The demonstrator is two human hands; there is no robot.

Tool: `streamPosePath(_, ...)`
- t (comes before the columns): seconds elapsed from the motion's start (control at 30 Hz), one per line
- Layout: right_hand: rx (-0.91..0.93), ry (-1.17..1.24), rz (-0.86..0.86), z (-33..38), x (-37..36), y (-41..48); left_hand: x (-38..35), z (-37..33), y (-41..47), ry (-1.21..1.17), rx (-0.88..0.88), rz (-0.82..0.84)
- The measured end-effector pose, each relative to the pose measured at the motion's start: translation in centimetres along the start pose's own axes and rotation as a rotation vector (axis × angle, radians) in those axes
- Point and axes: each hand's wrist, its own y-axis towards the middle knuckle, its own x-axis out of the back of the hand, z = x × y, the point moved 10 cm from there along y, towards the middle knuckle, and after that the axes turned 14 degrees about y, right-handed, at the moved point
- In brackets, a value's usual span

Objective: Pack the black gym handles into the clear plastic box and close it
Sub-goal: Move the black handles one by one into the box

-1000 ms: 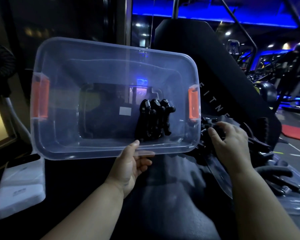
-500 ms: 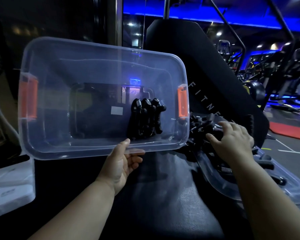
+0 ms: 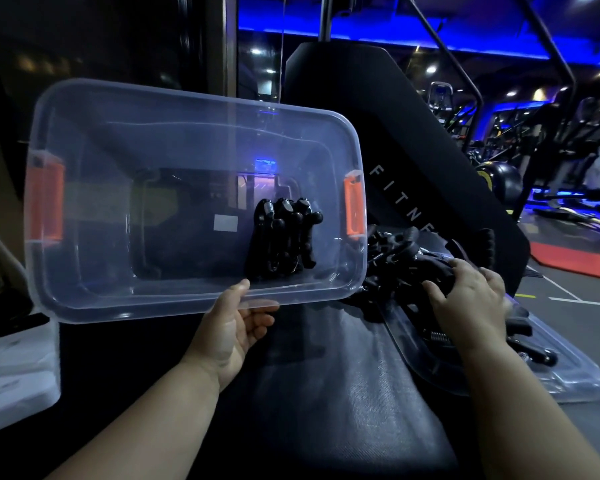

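Note:
My left hand [image 3: 238, 317] grips the near rim of the clear plastic box [image 3: 118, 289], which is tilted with its opening facing me and has orange latches at both ends. A bunch of black gym handles [image 3: 284, 237] lies inside it at the right end. To the right of the box, a pile of black handles [image 3: 395, 258] rests on the clear lid [image 3: 575, 375]. My right hand [image 3: 471, 299] lies on top of that pile with its fingers curled over a handle; whether it grips is unclear.
I sit on a black padded bench [image 3: 326, 393] with an upright back pad [image 3: 378, 116] marked FITNE behind the box. A white flat object [image 3: 14, 375] lies at the left. Gym machines under blue light fill the far right.
The box has shifted slightly to the left in view. My right hand has slid further right and down over the pile of handles on the lid.

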Motion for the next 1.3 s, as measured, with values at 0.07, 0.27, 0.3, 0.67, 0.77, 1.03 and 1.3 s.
streamPosePath(0.07,0.002,0.003,0.005,0.0,0.0,0.0,0.0,0.0,0.0,0.002,-0.004,-0.001)
streamPosePath(0.27,0.038,0.041,-0.051,0.2,0.9,0.0,0.0,-0.1,0.0,0.012,-0.007,-0.006)
streamPosePath(0.3,0.054,0.047,-0.069,0.5,1.1,-0.1,0.0,-0.1,-0.1,0.015,-0.007,-0.007)
streamPosePath(0.67,0.156,0.053,-0.172,2.2,2.9,-1.2,-0.1,0.0,0.1,0.006,-0.001,0.009)
streamPosePath(0.77,0.123,0.149,-0.141,2.3,2.4,-0.9,0.1,0.0,0.1,0.002,-0.002,0.003)
streamPosePath(1.03,0.050,0.174,-0.206,2.5,3.7,-1.7,0.0,-0.2,-0.1,0.006,0.000,-0.011)
streamPosePath(1.3,0.063,0.075,-0.134,3.5,4.3,-2.5,0.0,-0.2,0.0,0.009,0.000,-0.012)
